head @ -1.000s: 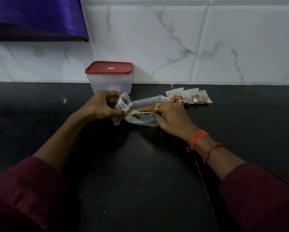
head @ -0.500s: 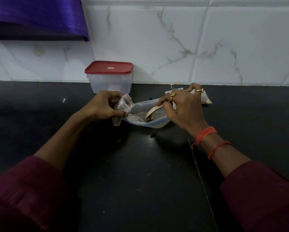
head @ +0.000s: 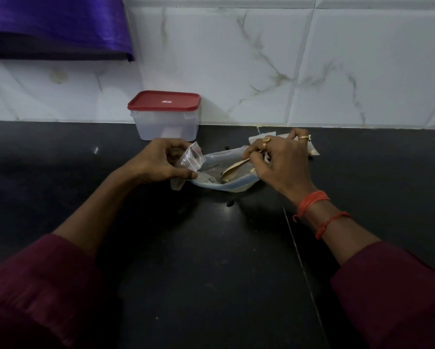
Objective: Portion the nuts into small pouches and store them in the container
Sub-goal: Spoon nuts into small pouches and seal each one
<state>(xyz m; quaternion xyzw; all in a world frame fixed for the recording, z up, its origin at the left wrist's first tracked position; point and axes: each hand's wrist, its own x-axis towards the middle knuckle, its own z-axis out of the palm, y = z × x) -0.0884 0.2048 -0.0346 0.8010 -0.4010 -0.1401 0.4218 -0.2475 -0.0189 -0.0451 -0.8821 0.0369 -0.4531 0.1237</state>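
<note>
Pinches a small clear pouch (head: 190, 159) in the left hand (head: 158, 159), thumb and curled fingers closed round it, just in front of the container (head: 167, 122) and slightly to its right. Cannot tell whether anything lies in that pouch.

Grips a wooden spoon (head: 234, 170) in the right hand (head: 281, 162), fingers closed on the handle, with the spoon's bowl down inside a large clear bag (head: 219, 157) lying in front of the container and to its right. Touches the pouch to the bag's near-left edge. Shows a few pale nuts (head: 226, 180) at the bottom of the bag, beside the spoon's bowl; cannot tell whether any sit in the spoon.

Leaves the container shut under its red lid (head: 164, 100), standing on the black counter (head: 211, 260) against the tiled wall (head: 261, 59).

Half hides, behind the right hand and farther right of the container, some filled pouches (head: 312, 151); cannot count them.

Wears rings on the right hand, red threads (head: 312, 202) at that wrist, maroon sleeves (head: 35, 285) on both arms.

Above and left of the container: a purple cloth (head: 55, 26). In front of the container, past the bag: a dark speck (head: 229, 204) on the counter.
</note>
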